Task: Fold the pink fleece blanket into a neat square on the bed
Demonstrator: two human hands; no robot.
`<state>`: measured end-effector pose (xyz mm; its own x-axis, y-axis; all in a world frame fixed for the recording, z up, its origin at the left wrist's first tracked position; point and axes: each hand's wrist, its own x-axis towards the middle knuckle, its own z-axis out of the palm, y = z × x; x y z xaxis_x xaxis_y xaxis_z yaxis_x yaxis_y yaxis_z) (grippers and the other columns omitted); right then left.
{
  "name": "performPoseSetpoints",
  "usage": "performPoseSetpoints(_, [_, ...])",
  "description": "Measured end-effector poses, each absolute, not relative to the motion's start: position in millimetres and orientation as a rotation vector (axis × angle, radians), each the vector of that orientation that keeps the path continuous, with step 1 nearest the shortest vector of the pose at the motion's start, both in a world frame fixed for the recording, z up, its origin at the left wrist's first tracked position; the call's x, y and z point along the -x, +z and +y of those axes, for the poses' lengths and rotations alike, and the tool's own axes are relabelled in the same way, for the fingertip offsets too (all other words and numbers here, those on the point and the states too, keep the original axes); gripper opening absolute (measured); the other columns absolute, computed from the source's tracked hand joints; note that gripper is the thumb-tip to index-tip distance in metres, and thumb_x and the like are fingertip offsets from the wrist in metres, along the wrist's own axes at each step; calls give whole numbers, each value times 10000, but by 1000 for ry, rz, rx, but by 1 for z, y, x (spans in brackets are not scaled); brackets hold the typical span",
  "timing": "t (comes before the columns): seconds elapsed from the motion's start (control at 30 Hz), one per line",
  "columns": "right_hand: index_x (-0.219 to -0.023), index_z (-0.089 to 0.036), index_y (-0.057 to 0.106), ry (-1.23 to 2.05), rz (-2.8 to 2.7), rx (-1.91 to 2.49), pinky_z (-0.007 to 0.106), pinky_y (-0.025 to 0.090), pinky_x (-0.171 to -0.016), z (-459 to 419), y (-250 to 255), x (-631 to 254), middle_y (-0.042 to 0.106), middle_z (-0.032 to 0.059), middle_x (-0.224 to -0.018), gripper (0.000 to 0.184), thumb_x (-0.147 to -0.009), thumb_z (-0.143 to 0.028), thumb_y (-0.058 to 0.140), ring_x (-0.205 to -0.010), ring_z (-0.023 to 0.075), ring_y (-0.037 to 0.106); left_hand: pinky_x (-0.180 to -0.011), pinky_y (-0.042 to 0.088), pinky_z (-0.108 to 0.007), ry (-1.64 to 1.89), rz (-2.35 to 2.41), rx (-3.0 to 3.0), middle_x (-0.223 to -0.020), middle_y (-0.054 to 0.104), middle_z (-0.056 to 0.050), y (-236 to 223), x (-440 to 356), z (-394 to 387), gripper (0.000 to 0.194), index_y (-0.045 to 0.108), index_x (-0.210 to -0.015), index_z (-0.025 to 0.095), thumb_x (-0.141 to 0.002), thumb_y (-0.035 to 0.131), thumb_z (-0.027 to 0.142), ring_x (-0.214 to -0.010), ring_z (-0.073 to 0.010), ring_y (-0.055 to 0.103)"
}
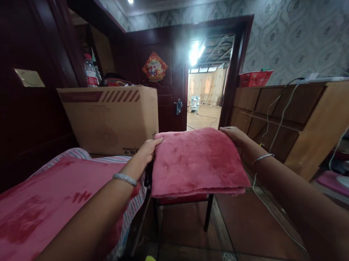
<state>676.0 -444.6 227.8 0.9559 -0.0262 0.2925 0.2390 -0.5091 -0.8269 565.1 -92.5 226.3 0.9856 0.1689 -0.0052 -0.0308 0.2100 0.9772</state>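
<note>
A folded pink plush cloth (pixel 197 163) spreads over a dark-legged chair (pixel 208 212), whose red seat edge shows beneath it. My left hand (pixel 151 148) grips its far left corner, thumb on top and the other fingers partly hidden behind. At the far right corner, my right hand (pixel 232 134) is closed on the cloth's edge, fingertips pointing inward. The cloth's near edge shows its stacked layers. To the left lies a larger pink plush sheet (pixel 57 186) with a striped border, partly covered by my left forearm.
A large cardboard box (pixel 113 119) stands behind the pink sheet, with a bottle (pixel 91 71) on it. Wooden drawers (pixel 269 108) line the right side, carrying a red basket (pixel 255 78). A white cable (pixel 271 211) trails across the tiled floor. Beyond the doorway stands a fan (pixel 195 103).
</note>
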Motion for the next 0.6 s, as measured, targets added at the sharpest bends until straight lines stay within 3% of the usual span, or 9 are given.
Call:
performPoseSetpoints(0.37, [-872, -122, 776, -392, -36, 2205, 329, 518, -787, -442, 240, -680, 733, 83, -796, 279, -889, -361, 634, -860, 268, 693, -520, 477, -231, 164, 126, -1262, -631, 669, -7, 226, -555, -89, 174, 672, -731, 156, -657, 821, 103, -516, -121, 591])
performPoseSetpoints(0.53, [-1064, -135, 789, -631, -170, 2281, 397, 506, -1005, -430, 262, -662, 771, 157, -1099, 305, -909, -310, 593, -1154, 328, 679, -499, 474, -208, 128, 97, -1337, -666, 672, -9, 220, -551, -77, 226, 668, -850, 154, -681, 818, 163, -516, -116, 602])
performPoseSetpoints(0.6, [-1157, -148, 770, -784, -325, 2237, 433, 496, -1052, -414, 269, -641, 746, 167, -1202, 345, -920, -317, 585, -1187, 327, 668, -523, 496, -219, 145, 96, -1356, -694, 680, -13, 216, -546, -73, 295, 651, -903, 162, -674, 835, 185, -537, -126, 622])
